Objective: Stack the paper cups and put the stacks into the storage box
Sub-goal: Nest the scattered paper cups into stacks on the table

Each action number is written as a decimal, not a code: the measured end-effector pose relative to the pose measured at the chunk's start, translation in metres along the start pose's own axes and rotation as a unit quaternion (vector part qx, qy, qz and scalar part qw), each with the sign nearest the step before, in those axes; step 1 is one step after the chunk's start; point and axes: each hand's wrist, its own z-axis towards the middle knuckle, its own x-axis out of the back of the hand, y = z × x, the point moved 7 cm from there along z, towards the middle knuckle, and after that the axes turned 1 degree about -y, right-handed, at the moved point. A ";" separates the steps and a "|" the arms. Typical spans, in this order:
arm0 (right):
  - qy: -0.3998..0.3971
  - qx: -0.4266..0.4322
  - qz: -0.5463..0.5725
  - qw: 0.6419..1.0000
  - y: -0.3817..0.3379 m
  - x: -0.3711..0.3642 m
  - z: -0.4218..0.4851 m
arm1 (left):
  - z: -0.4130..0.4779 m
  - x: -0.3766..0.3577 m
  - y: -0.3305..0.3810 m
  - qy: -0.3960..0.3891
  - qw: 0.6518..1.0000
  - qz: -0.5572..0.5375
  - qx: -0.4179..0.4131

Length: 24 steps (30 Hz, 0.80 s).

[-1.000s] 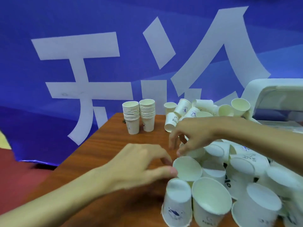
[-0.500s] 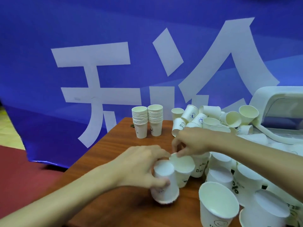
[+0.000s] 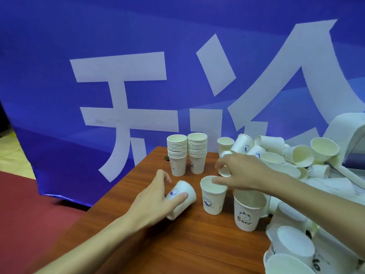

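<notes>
My left hand [image 3: 156,200] grips a white paper cup [image 3: 182,194] that is tilted, its base pointing up and right. My right hand [image 3: 239,172] pinches the rim of an upright cup [image 3: 212,196] standing on the wooden table [image 3: 187,244]. Two finished stacks [image 3: 177,154] [image 3: 197,152] stand side by side at the table's far edge. A cup marked "Bear" [image 3: 246,211] stands upright just right of the pinched cup. A heap of loose cups [image 3: 276,153] fills the right side. The white storage box [image 3: 343,135] shows at the far right edge.
A blue banner with large white characters [image 3: 128,86] hangs behind the table. Red floor [image 3: 29,214] lies to the left of the table's edge. More overturned cups [image 3: 292,246] crowd the near right corner.
The view has swung left and up. My left hand lifted its cup from upside down on the table to a tilt. My right hand stood a cup upright and holds its rim.
</notes>
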 end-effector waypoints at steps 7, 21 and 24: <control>-0.096 0.120 -0.017 0.988 -0.030 -0.011 -0.009 | 0.039 -0.021 0.036 -0.250 0.941 0.196 -0.119; -0.057 0.077 -0.054 0.994 -0.018 -0.031 0.047 | 0.070 -0.013 0.022 -0.017 0.960 0.230 -0.158; -0.045 0.078 -0.059 0.994 -0.018 -0.034 0.057 | 0.078 -0.016 0.015 -0.020 0.966 0.212 -0.149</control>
